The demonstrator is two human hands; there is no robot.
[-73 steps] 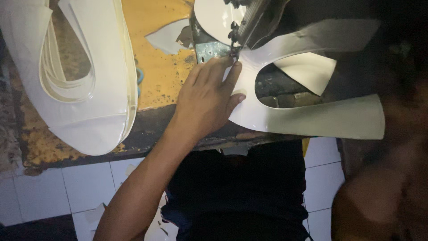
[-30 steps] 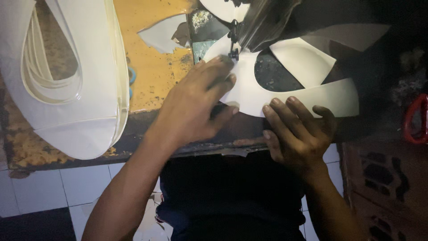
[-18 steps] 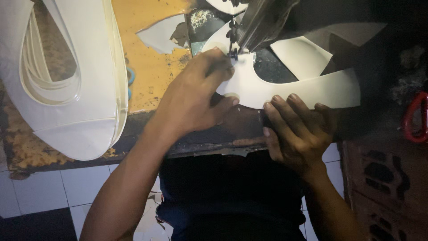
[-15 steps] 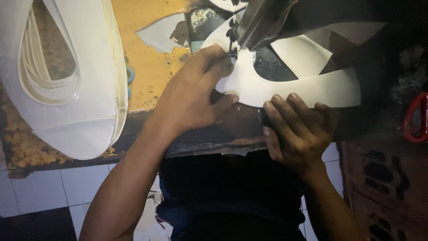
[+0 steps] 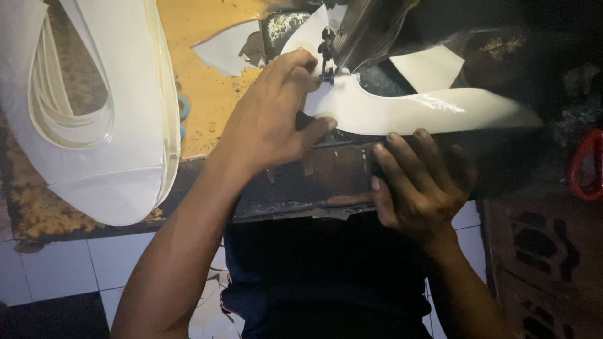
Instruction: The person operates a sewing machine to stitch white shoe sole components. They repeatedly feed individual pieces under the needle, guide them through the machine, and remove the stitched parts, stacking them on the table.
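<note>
A curved white leather-like piece (image 5: pixel 414 112) lies under the needle (image 5: pixel 326 59) of a dark sewing machine (image 5: pixel 377 25). My left hand (image 5: pixel 270 122) presses flat on the piece's left end, fingertips right beside the needle and thumb on the material. My right hand (image 5: pixel 421 182) rests on the table's dark front edge just below the piece, its fingertips touching the lower rim of the white material. The piece's right end stretches off toward the dark right side.
A stack of cut white pieces (image 5: pixel 94 113) lies on the worn yellow table (image 5: pixel 207 94) at the left. More white scraps (image 5: pixel 223 50) sit near the machine. A red object (image 5: pixel 587 163) is at the right edge. White floor tiles (image 5: pixel 56 270) show below.
The right hand came into view and settled on the table edge. The white piece has turned under the needle, its right end swinging outward, and my left hand moved closer to the needle.
</note>
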